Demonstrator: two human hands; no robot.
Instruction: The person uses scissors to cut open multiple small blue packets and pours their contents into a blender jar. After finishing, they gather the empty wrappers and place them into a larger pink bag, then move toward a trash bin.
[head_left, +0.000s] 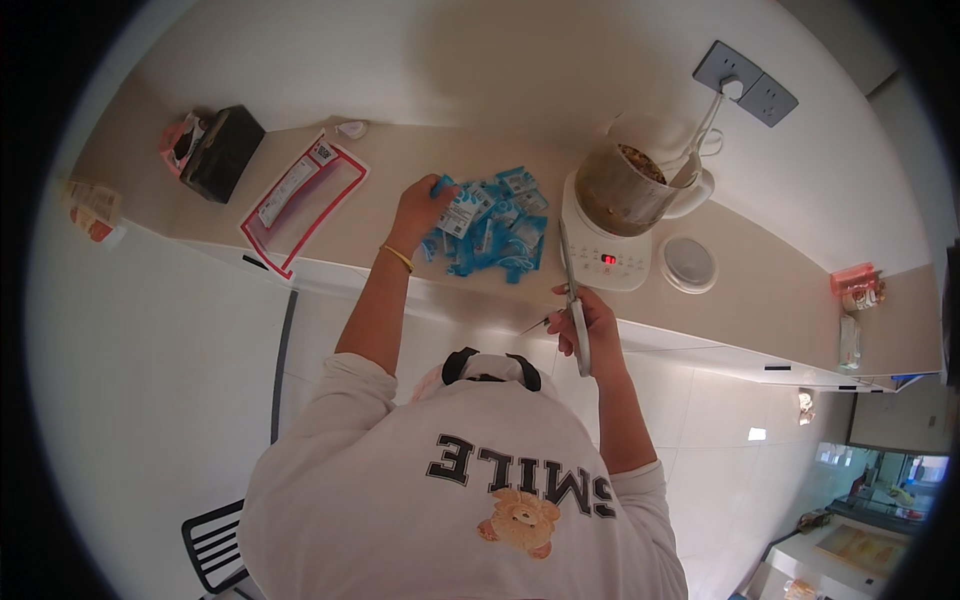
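Note:
My left hand (422, 211) grips one blue-and-white sachet (466, 210) by its edge, at the left side of a pile of similar blue packets (499, 240) on the counter. In my right hand (592, 326) is a pair of scissors (577, 315) with pale handles, a long blade pointing up toward the kettle base. The other blade points left, so the blades look spread apart. Just right of the pile stands a glass electric kettle (619, 191) holding brown contents, on a white base with a lit red display (608, 259). A round lid (688, 264) lies beside it.
A red-edged plastic mailing bag (304, 202) lies on the counter (360, 225) at left, near a dark box (223, 154). The kettle's cord runs to a wall socket (721, 71). Small packages (855, 289) sit at far right. A black chair (214, 547) stands behind at lower left.

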